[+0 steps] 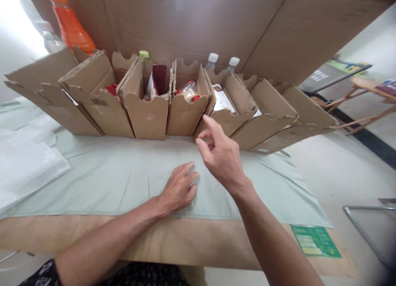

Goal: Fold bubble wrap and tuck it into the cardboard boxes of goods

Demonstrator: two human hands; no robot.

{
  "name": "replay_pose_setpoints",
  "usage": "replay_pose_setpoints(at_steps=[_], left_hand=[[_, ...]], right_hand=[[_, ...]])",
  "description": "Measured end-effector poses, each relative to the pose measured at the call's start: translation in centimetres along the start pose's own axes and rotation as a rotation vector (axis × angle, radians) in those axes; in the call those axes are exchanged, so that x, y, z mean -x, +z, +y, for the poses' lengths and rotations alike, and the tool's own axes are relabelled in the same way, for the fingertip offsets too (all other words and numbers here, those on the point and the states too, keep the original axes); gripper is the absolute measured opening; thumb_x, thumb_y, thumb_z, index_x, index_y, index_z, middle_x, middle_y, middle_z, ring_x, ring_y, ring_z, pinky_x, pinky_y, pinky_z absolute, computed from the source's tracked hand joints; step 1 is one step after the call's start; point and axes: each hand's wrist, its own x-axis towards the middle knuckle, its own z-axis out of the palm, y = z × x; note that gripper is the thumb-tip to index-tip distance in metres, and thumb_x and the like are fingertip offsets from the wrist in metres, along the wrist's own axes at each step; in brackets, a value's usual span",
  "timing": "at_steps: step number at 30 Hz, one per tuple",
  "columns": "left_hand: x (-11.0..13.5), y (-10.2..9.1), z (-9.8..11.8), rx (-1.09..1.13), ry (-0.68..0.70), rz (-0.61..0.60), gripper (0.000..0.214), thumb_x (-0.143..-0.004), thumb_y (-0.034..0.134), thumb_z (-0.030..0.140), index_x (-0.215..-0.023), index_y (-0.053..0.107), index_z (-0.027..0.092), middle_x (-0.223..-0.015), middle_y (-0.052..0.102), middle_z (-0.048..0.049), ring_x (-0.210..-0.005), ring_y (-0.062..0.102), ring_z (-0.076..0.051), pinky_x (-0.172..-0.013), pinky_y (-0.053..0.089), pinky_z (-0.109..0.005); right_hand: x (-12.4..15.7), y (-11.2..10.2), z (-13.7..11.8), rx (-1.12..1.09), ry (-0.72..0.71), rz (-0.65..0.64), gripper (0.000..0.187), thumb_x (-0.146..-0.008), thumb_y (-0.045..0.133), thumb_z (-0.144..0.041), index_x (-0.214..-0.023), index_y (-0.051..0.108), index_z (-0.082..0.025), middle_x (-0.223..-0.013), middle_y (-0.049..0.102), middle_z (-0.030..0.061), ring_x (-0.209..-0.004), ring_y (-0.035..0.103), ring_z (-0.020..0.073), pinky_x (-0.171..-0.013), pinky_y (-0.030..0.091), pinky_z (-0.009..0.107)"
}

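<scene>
My left hand [179,188] lies flat, fingers spread, on a pale green cloth [117,178] that covers the table. My right hand [221,154] hovers above the cloth with loosely curled fingers and nothing in it, close in front of a row of cardboard bins [148,112]. The nearest bin [185,112] holds clear-wrapped snack packets [189,90]. The bin to its left has a red and white packet [154,83]. Another bin at the right holds white paper [223,100].
A big cardboard sheet [192,22] stands behind the bins. An orange bottle [69,24] and two clear bottles [221,63] stand at the back. White plastic bags [24,162] lie at left. A green leaflet [315,240] lies at the table's right front corner.
</scene>
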Motion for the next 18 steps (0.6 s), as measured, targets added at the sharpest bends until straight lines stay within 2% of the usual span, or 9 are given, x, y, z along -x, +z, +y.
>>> replay_pose_setpoints(at_steps=[2,3,4,6,8,10,12,16,18], left_hand=[[0.0,0.1,0.0,0.11,-0.046,0.072,0.036,-0.08,0.062,0.013,-0.114,0.073,0.02,-0.147,0.061,-0.0172,-0.134,0.059,-0.037,-0.113,0.048,-0.063],[0.0,0.1,0.1,0.155,-0.068,0.111,0.035,-0.08,0.063,0.013,-0.114,0.073,0.02,-0.145,0.062,-0.0158,-0.131,0.061,-0.035,-0.112,0.05,-0.06],[-0.1,-0.1,0.1,0.187,-0.088,0.154,0.036,-0.081,0.063,0.015,-0.116,0.071,0.021,-0.143,0.063,-0.015,-0.129,0.062,-0.033,-0.11,0.053,-0.057],[-0.5,-0.7,0.0,0.21,-0.124,0.241,0.042,-0.086,0.06,0.019,-0.128,0.064,0.021,-0.143,0.061,-0.0159,-0.128,0.062,-0.032,-0.105,0.056,-0.053],[-1.3,-1.8,-0.1,0.271,-0.19,0.422,0.047,-0.089,0.058,0.025,-0.136,0.056,0.019,-0.142,0.059,-0.0173,-0.128,0.061,-0.032,-0.105,0.055,-0.053],[-2.2,-3.4,-0.3,0.36,-0.255,0.655,0.047,-0.09,0.058,0.031,-0.134,0.053,0.018,-0.138,0.06,-0.0172,-0.128,0.059,-0.032,-0.109,0.051,-0.054],[-3.0,-5.1,-0.4,0.431,-0.288,0.841,0.046,-0.088,0.058,0.036,-0.131,0.053,0.019,-0.135,0.06,-0.0157,-0.13,0.058,-0.031,-0.115,0.045,-0.054],[-2.4,-7.6,0.5,0.503,-0.263,0.993,0.047,-0.087,0.06,0.037,-0.131,0.053,0.022,-0.139,0.058,-0.012,-0.136,0.054,-0.028,-0.122,0.038,-0.049],[-0.6,-7.9,1.5,0.552,-0.218,0.991,0.051,-0.086,0.065,0.036,-0.134,0.055,0.023,-0.142,0.058,-0.0107,-0.138,0.054,-0.028,-0.123,0.037,-0.049]], right_hand=[[-3.9,0.8,-1.6,0.066,-0.016,-0.019,0.066,-0.094,0.052,-0.023,-0.159,0.041,-0.021,-0.096,0.075,0.0042,-0.077,0.067,0.0206,-0.082,0.057,0.039],[-5.7,1.2,-2.0,0.122,0.001,-0.033,0.065,-0.092,0.053,-0.021,-0.156,0.044,-0.019,-0.091,0.074,0.005,-0.078,0.068,0.0225,-0.082,0.056,0.041],[-7.4,1.7,-2.1,0.184,0.025,-0.047,0.058,-0.091,0.055,-0.019,-0.149,0.053,-0.017,-0.087,0.073,0.006,-0.078,0.068,0.0241,-0.082,0.055,0.042],[-9.2,2.4,-2.2,0.282,0.062,-0.06,0.033,-0.09,0.058,-0.018,-0.121,0.07,-0.016,-0.08,0.071,0.0074,-0.078,0.067,0.0252,-0.079,0.054,0.041],[-8.8,2.6,-2.3,0.315,0.046,-0.04,0.016,-0.091,0.059,-0.02,-0.099,0.072,-0.018,-0.078,0.071,0.0071,-0.076,0.067,0.0236,-0.075,0.051,0.035],[-6.3,1.9,-2.9,0.307,0.002,-0.002,0.012,-0.093,0.058,-0.021,-0.091,0.07,-0.019,-0.082,0.074,0.0061,-0.076,0.067,0.021,-0.07,0.046,0.03],[-2.3,0.5,-3.9,0.276,-0.064,0.033,0.013,-0.096,0.057,-0.02,-0.089,0.069,-0.019,-0.085,0.075,0.0051,-0.075,0.066,0.0187,-0.067,0.043,0.029],[7.4,-4.4,-5.3,0.102,-0.23,0.096,0.012,-0.098,0.06,-0.016,-0.092,0.068,-0.021,-0.084,0.074,0.0009,-0.072,0.064,0.0155,-0.071,0.046,0.029],[12.3,-7.3,-4.7,0.036,-0.174,0.138,0.009,-0.096,0.065,-0.017,-0.098,0.07,-0.023,-0.087,0.075,0.0002,-0.077,0.066,0.0161,-0.074,0.049,0.029]])
